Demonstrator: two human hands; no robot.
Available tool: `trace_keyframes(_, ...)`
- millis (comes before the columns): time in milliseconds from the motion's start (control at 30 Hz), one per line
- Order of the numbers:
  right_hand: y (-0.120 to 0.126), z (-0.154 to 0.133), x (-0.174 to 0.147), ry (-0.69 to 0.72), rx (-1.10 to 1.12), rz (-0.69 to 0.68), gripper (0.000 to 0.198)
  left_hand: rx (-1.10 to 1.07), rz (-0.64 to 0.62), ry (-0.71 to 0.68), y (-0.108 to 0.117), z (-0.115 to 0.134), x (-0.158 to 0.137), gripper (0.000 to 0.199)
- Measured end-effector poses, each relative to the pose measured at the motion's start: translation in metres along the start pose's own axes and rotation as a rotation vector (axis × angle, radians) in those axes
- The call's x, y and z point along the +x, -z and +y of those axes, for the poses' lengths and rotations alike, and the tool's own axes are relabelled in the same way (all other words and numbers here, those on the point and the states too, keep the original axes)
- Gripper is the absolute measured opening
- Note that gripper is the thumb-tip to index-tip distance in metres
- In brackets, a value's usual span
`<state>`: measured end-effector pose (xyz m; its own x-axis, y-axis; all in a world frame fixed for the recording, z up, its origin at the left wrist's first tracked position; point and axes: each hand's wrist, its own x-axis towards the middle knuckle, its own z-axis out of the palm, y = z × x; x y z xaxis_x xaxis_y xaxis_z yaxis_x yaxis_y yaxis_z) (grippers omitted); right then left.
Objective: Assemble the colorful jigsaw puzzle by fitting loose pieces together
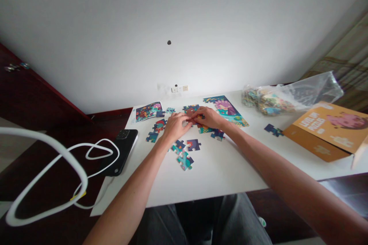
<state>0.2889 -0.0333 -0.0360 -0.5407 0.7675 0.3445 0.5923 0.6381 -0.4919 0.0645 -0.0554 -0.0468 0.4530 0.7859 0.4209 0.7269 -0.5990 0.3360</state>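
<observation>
Both hands meet over a small joined cluster of jigsaw puzzle pieces (191,108) at the middle of the table. My left hand (176,125) curves in from the left, thumb and fingertips closed on a brown puzzle piece (189,118). From the right, my right hand (209,117) presses its closed fingertips on the same brown area, covering part of it. Loose puzzle pieces (193,145) lie just below the hands, and several more are left of my left hand. A larger joined puzzle section (227,109) with pink and teal shapes sits behind my right hand.
A printed picture sheet (148,111) lies at back left. A black phone (123,153) and white cable (83,168) are at the left edge. On the right are a plastic bag of pieces (273,101), an orange puzzle box (327,130) and a dark loose piece (273,130).
</observation>
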Motion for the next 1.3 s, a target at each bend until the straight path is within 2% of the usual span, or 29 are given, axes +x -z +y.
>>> trace_keyframes(167,0.003,-0.002,0.0,-0.033,0.012,-0.005,0.029,-0.029,-0.006,0.015,0.004,0.001,0.0,0.021)
trace_keyframes(300,0.01,0.006,-0.001,-0.146,-0.019,0.103,0.026,-0.067,0.07,0.054,0.015,-0.004,0.001,0.02)
trace_keyframes(467,0.014,0.022,-0.003,-0.326,-0.084,0.123,0.025,-0.205,0.2,0.349,0.032,-0.015,0.004,0.035)
trace_keyframes(567,0.013,0.028,-0.004,-0.387,-0.073,0.098,0.024,-0.355,0.279,0.431,0.04,-0.026,0.006,0.042)
trace_keyframes(700,0.011,0.033,-0.005,-0.353,-0.062,0.092,0.024,-0.441,0.388,0.485,0.043,-0.039,0.007,0.037)
trace_keyframes(833,0.018,0.028,-0.006,-0.305,-0.07,0.069,0.025,-0.442,0.397,0.529,0.039,-0.043,0.005,0.034)
trace_keyframes(933,0.028,0.008,-0.005,-0.224,-0.061,0.005,0.025,-0.47,0.386,0.531,0.037,-0.041,0.004,0.035)
trace_keyframes(1067,0.034,-0.033,-0.004,0.013,-0.008,-0.11,0.023,-0.493,0.381,0.52,0.036,-0.038,0.004,0.035)
trace_keyframes(1133,0.032,-0.047,-0.003,0.084,0.035,-0.144,0.024,-0.499,0.398,0.536,0.037,-0.04,0.004,0.035)
trace_keyframes(1300,0.032,-0.053,-0.004,-0.005,0.056,-0.189,0.022,-0.511,0.451,0.589,0.037,-0.046,0.005,0.034)
